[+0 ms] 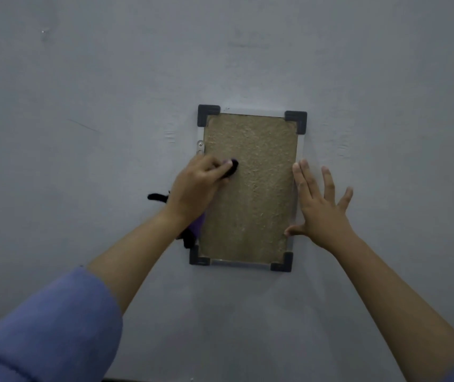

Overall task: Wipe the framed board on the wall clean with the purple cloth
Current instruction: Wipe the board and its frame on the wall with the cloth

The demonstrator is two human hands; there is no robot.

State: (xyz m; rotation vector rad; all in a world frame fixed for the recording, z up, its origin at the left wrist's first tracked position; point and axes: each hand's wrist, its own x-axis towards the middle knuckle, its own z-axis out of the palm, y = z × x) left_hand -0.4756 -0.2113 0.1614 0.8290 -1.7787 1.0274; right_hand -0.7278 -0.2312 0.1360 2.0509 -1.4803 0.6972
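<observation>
board (250, 186) hangs on wall (110, 78), cork face up | left hand (196, 188) fingers curled round cloth (196, 226), pressing it at left edge, mid-height | right hand (321, 205) flat, fingers spread, steadying right frame edge | progress: wiping under way; how much of the face is done, cannot tell

Rough brown fibrous board (250, 188), matt black plastic corners (208, 114), soft purple cloth (198, 224), matt grey wall (110, 92)
</observation>
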